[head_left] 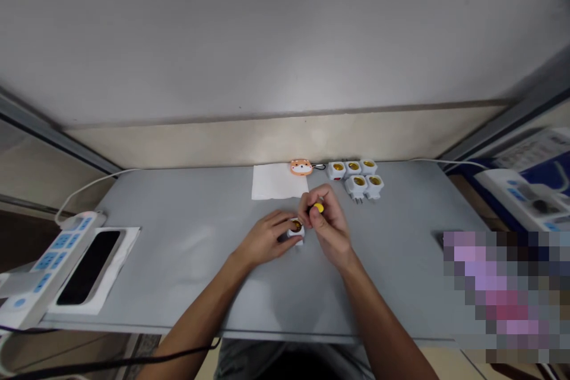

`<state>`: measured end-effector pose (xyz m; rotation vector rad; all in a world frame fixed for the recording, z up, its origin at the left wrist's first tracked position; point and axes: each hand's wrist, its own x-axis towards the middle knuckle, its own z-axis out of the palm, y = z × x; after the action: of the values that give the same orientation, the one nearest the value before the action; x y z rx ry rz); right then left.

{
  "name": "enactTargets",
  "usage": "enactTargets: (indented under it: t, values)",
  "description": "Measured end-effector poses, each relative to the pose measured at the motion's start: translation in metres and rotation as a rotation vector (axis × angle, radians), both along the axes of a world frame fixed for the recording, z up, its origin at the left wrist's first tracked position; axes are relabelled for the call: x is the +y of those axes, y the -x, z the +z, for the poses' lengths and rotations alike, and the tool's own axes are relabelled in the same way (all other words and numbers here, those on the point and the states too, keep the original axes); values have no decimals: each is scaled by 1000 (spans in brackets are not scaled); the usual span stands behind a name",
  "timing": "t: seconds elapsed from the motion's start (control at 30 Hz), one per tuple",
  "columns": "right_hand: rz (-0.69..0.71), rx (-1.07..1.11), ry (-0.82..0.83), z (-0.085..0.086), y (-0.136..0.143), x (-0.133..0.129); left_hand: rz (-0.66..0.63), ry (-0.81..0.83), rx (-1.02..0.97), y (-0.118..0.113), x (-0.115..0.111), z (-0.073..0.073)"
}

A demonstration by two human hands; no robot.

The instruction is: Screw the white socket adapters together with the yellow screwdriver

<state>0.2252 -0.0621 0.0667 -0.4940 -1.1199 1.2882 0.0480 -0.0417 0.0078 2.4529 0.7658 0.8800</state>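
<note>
My left hand grips a small white plug-in lamp socket on the grey table, with fingers closed around its sides. The socket's round, brass-coloured opening faces up. Just to its right, my right hand is closed on a screwdriver with a yellow-and-black handle. Most of the screwdriver is hidden by the fingers, and its tip cannot be made out. Several more white lamp sockets with brass-coloured openings stand together beyond my right hand; plug pins show on some of them.
Behind my hands lies a white paper sheet, with an orange animal-faced case on its edge. At left are a phone on paper and a power strip. A pixelated patch covers the right end of the grey table.
</note>
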Motion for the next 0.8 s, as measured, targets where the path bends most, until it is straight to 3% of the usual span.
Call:
enactTargets:
  t: [0.17, 0.5, 0.8]
  values:
    - [-48, 52, 3, 1, -3, 1, 0, -35, 12, 1, -1, 3]
    - [8, -30, 23, -3, -1, 3, 30, -82, 3, 0, -2, 6]
    - [-21, 39, 70, 1, -4, 6, 29, -67, 18, 1, -2, 4]
